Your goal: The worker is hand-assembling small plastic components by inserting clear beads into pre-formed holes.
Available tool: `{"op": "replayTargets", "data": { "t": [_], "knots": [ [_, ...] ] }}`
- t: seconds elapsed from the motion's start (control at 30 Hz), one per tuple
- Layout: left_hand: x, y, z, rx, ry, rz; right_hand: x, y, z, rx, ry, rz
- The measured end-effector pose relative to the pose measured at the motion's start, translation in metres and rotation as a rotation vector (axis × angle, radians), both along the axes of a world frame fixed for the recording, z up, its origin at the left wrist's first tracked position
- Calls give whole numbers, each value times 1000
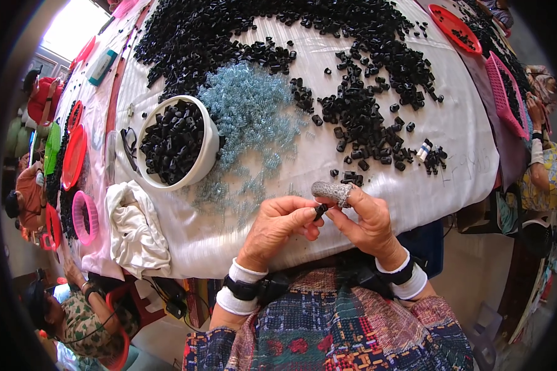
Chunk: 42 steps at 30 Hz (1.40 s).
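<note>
In front of me, at the near edge of the cloth-covered table, both hands meet around a small black plastic part (320,211). My left hand (272,227) pinches it between thumb and fingertips. My right hand (372,224) closes on the part from the other side, thumb tip against it. A grey knitted finger cover (332,192) wraps its bent forefinger, which arches over the part. Whether a smaller piece sits between the fingertips is hidden. Beyond my left hand spreads a heap of pale blue coil springs (247,114). Several loose black parts (365,133) lie beyond my right hand.
A white bowl (211,145) full of black parts stands left of the springs, beside a crumpled white cloth (136,229). A large black pile (192,43) covers the far table. Red trays (75,157) and a pink basket (507,102) sit at the sides, where other people work.
</note>
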State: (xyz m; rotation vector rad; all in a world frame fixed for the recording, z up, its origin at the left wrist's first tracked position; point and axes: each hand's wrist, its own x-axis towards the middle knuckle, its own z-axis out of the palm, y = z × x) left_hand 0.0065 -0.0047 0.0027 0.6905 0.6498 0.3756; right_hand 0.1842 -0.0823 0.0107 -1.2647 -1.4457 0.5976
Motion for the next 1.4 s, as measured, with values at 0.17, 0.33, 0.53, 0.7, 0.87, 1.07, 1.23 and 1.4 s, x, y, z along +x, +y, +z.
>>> {"op": "replayTargets", "data": {
  "t": [0.17, 0.33, 0.53, 0.7, 0.87, 1.07, 1.23, 1.4],
  "knots": [
    [-1, 3, 1, -20, 17, -39, 1, -2, 2, 38, -106, -6],
    [-4, 10, -4, -32, 10, -98, 5, 4, 4, 95, -181, 47],
    [-8, 13, -5, -36, -80, -129, 3, 8, 6, 113, -161, 107],
    [-3, 9, -1, -27, -31, -77, 1, 7, 4, 108, -167, 62],
    [3, 2, 2, 11, 39, 20, -5, 5, 2, 107, -175, -18],
    [8, 0, 1, -19, 6, 107, -9, 1, -7, 28, -80, -80],
    [10, 0, -2, -1, -2, 134, -14, 5, -9, 4, 85, -117],
    [14, 2, 2, -30, 1, 160, -11, 7, -22, -65, 146, -124]
  ]
}}
